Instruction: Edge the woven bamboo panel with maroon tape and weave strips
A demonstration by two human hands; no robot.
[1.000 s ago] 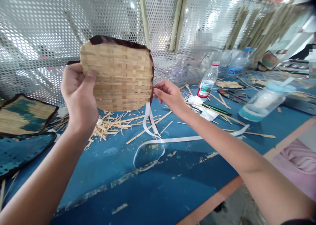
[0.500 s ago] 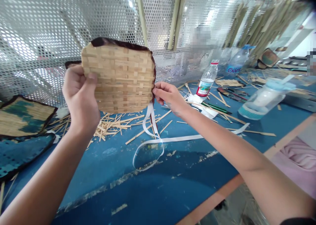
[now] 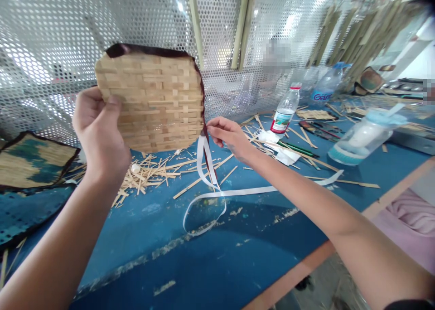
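My left hand (image 3: 102,124) is closed on the left edge of a woven bamboo panel (image 3: 156,101), thumb on the near face, and holds it upright above the table. Dark brown edging tape (image 3: 152,50) runs along the panel's top and down its right side. At the lower right corner, my right hand (image 3: 226,135) pinches the dark tape between thumb and fingertips, slightly away from the weave. Just below those fingers, a white strip (image 3: 204,160) hangs from the tape, loops on the blue table and trails off to the right.
Bamboo slivers (image 3: 146,174) lie scattered on the blue table (image 3: 163,246). Painted woven pieces (image 3: 37,160) sit at left. To the right stand a red-capped bottle (image 3: 285,108), a larger bottle (image 3: 328,83) and a tilted clear cup (image 3: 363,138). A perforated metal screen (image 3: 136,15) rises behind.
My left hand has moved the panel left and slightly up. My right hand has shifted a little left, and a gap with dark tape now shows between its fingers and the panel.
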